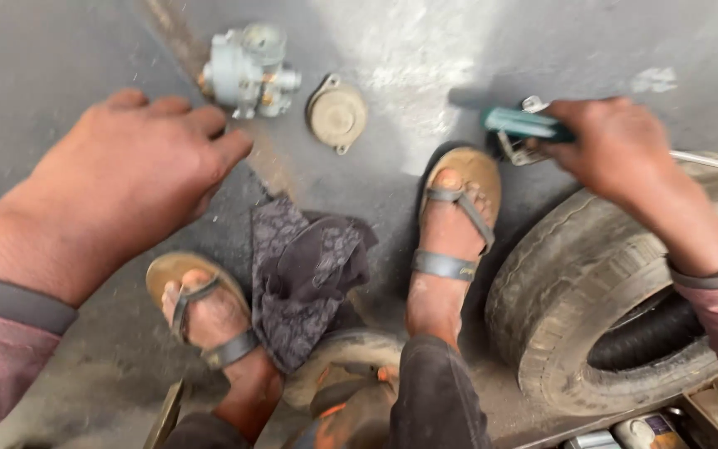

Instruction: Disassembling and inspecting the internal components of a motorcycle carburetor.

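The right hand (617, 141) is clenched around a teal-handled tool (525, 125), probably light and stiff, best held by that handle, lying crosswise and pointing left just above the floor beside a tyre (592, 274), while the left hand (135, 175), fingers loosely spread and empty, hovers near a carburettor (249, 71).

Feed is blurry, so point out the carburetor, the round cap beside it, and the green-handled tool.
carburetor (249, 71), head view, on its pale metal body
round cap (336, 114), head view, centre of its domed top
green-handled tool (521, 123), head view, on the handle, held in right hand (604, 141)
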